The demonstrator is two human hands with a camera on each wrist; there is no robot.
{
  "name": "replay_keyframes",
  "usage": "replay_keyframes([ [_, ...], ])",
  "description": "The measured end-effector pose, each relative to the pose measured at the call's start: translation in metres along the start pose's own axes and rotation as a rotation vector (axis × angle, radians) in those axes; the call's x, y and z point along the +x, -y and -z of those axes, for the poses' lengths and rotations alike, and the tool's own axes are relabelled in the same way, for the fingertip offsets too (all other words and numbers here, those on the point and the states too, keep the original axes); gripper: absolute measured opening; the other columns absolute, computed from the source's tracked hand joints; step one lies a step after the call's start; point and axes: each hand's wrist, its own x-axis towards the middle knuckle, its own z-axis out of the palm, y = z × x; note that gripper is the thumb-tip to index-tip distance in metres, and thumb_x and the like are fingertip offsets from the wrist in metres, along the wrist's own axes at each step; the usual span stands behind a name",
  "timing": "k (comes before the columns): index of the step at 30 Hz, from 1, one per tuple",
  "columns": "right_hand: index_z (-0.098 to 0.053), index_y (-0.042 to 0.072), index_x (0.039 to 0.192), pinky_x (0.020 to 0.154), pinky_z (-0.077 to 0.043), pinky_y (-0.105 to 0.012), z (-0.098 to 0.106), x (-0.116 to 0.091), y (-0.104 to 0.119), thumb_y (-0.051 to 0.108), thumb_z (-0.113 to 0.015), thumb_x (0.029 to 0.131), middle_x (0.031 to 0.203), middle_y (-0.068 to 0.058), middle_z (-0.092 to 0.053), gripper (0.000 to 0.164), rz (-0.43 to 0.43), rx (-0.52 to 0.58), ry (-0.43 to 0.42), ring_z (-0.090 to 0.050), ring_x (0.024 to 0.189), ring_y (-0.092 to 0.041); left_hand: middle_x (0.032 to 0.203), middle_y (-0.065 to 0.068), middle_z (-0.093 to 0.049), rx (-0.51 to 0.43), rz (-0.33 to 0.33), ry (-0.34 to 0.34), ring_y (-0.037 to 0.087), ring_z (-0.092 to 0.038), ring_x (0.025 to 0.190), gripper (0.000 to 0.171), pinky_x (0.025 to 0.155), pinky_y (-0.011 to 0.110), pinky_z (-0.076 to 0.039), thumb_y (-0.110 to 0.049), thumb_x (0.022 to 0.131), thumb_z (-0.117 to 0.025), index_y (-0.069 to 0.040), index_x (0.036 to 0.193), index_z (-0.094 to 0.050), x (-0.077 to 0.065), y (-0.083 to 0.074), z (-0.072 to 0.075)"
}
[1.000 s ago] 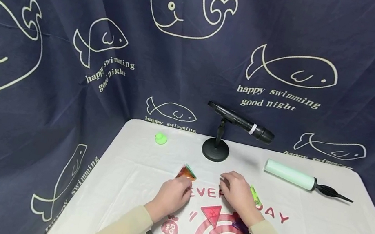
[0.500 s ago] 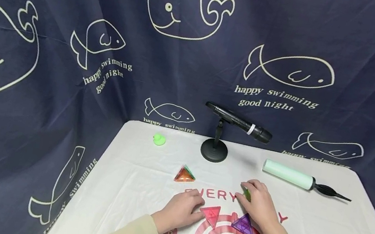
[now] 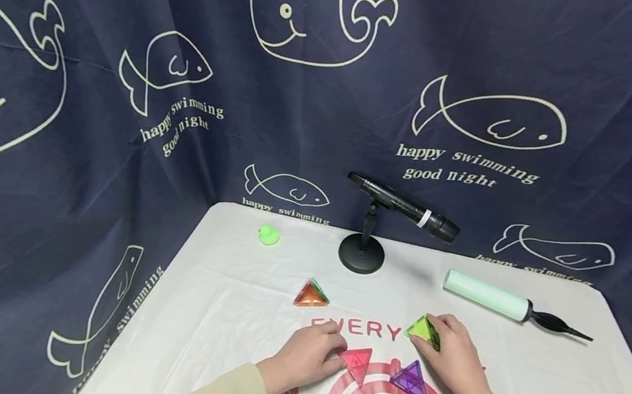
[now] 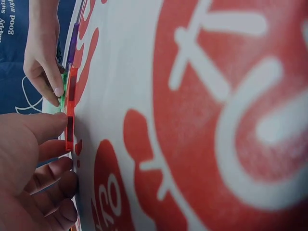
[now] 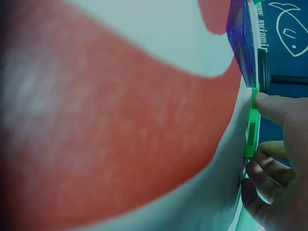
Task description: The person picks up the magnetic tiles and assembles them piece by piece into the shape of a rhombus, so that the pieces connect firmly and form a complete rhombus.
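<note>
My left hand (image 3: 305, 355) holds the left corner of a translucent pink triangular magnetic tile (image 3: 358, 363) between thumb and index finger. The left wrist view shows this tile (image 4: 71, 103) edge-on, flat on the cloth. To the right, my right hand (image 3: 455, 356) pinches a lime-green triangular magnetic tile (image 3: 421, 329), its right part hidden by the fingers. In the right wrist view, the thumb lies on the upper part of the green tile (image 5: 251, 130). Between the hands and nearer me rests a purple triangular tile (image 3: 412, 382), untouched. Farther left sits an orange triangular tile (image 3: 311, 295) with green and red edges showing.
At the back stand a black microphone (image 3: 405, 208) on a round-based stand (image 3: 361, 253) and a small green duck (image 3: 268, 235). A pale green hand pump (image 3: 486, 294) lies at the right rear. Dark fish-print curtain (image 3: 316, 120) borders the white printed tablecloth (image 3: 195, 316).
My left hand has left the orange tile and come nearer me to the pink one. The right hand has moved right and taken the green tile, uncovering the purple one.
</note>
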Motion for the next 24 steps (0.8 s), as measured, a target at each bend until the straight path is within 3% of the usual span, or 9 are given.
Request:
replay_keyframes([
  [5, -0.063, -0.012, 0.13, 0.079, -0.05, -0.051, 0.0015, -0.0017, -0.0028, 0.029, -0.084, 0.089, 0.109, -0.019, -0.062, 0.061, -0.013, 0.003, 0.018, -0.058, 0.09, -0.029, 0.096, -0.008, -0.063, 0.007, -0.025, -0.032, 0.002, -0.058, 0.08, 0.017, 0.074, 0.022, -0.051, -0.029, 0.091, -0.078, -0.017, 0.103, -0.077, 0.0017, -0.0013, -0.0019],
  [16, -0.062, -0.013, 0.131, 0.081, -0.051, -0.052, 0.0039, 0.0009, -0.0009, 0.03, -0.084, 0.089, 0.108, -0.018, -0.062, 0.064, -0.077, 0.025, 0.093, -0.057, 0.09, -0.028, 0.097, -0.009, -0.064, -0.019, 0.001, -0.015, 0.004, -0.06, 0.084, 0.017, 0.076, 0.024, -0.051, -0.03, 0.09, -0.081, -0.017, 0.101, -0.075, 0.004, -0.001, -0.0049],
  [24, -0.063, -0.013, 0.13, 0.078, -0.05, -0.05, 0.0043, 0.0001, -0.0008, 0.028, -0.084, 0.089, 0.105, -0.018, -0.061, 0.062, -0.084, 0.033, 0.091, -0.057, 0.088, -0.028, 0.098, -0.009, -0.064, -0.074, 0.026, -0.027, 0.002, -0.06, 0.086, 0.017, 0.079, 0.024, -0.051, -0.026, 0.088, -0.082, -0.018, 0.101, -0.073, 0.001, -0.001, -0.005],
])
